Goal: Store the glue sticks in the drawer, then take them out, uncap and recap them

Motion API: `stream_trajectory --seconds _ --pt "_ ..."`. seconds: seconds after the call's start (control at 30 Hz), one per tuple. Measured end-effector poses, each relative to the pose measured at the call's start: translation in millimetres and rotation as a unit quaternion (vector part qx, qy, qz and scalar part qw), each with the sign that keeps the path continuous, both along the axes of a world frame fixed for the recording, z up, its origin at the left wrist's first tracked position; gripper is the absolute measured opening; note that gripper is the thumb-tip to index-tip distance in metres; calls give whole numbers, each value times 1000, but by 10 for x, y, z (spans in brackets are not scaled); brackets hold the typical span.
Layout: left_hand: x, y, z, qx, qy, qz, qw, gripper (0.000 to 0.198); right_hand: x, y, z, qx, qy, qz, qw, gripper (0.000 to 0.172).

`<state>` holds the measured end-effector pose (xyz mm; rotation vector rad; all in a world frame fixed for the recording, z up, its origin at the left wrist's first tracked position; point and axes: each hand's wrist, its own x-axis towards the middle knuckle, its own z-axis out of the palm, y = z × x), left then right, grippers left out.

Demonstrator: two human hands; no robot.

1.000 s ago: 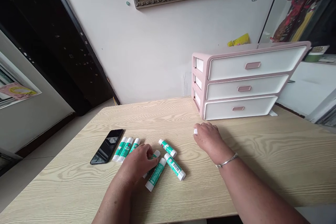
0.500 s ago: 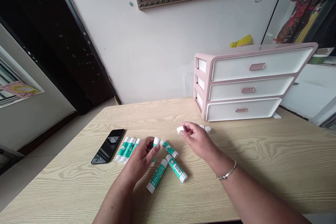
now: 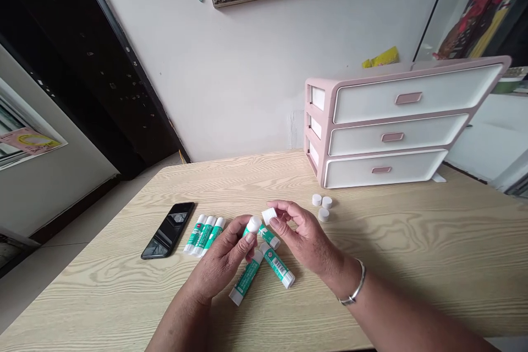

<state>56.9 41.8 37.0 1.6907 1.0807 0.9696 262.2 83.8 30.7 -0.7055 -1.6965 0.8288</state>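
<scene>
My left hand [image 3: 226, 256] is closed around a green and white glue stick [image 3: 253, 225], its white top tilted up toward me. Between the thumb and fingers of my right hand [image 3: 303, 234] is a white ribbed cap [image 3: 269, 215], just to the right of the glue stick's top and apart from it. Under and beside my hands lie a glue stick with a barcode [image 3: 279, 267], another glue stick [image 3: 246, 279] and a partly hidden glue stick [image 3: 270, 237]. Left of my left hand, three glue sticks [image 3: 203, 235] rest side by side.
Three loose white caps [image 3: 324, 214] sit on the wooden table [image 3: 355, 308] beyond my right hand. A black phone [image 3: 168, 230] lies at the left. Behind the caps stands a pink and white drawer unit [image 3: 388, 135], near the wall [image 3: 239, 82].
My right hand has brought the cap left and slightly down, close to the glue stick. My left hand has raised and tilted that stick. The three loose caps are now fully visible.
</scene>
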Motion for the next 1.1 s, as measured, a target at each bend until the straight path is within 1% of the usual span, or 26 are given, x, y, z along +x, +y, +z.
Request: stream_trajectory --seconds 0.07,0.17,0.27,0.33,0.47,0.77,0.93,1.1 --pt "0 4 -5 -4 16 0 1000 34 4 -14 10 34 -23 -7 999 27" --pt "11 4 23 1 50 7 999 37 13 -25 20 64 -50 -15 997 25" --pt "32 -2 68 10 73 9 997 38 23 -27 24 83 -69 -16 994 26" --pt "45 -5 88 3 82 7 997 39 27 -27 25 92 -75 -13 993 27" --pt "49 -2 91 -10 96 8 995 40 25 -27 24 108 -78 -9 991 29" --pt "27 14 37 11 98 -28 995 36 18 -38 33 134 -80 7 988 32" --pt "46 -2 39 16 91 -21 996 33 -27 -63 37 131 -82 10 988 31" --pt "63 -14 68 -5 79 -6 997 34 -72 -83 22 138 -85 8 987 36"
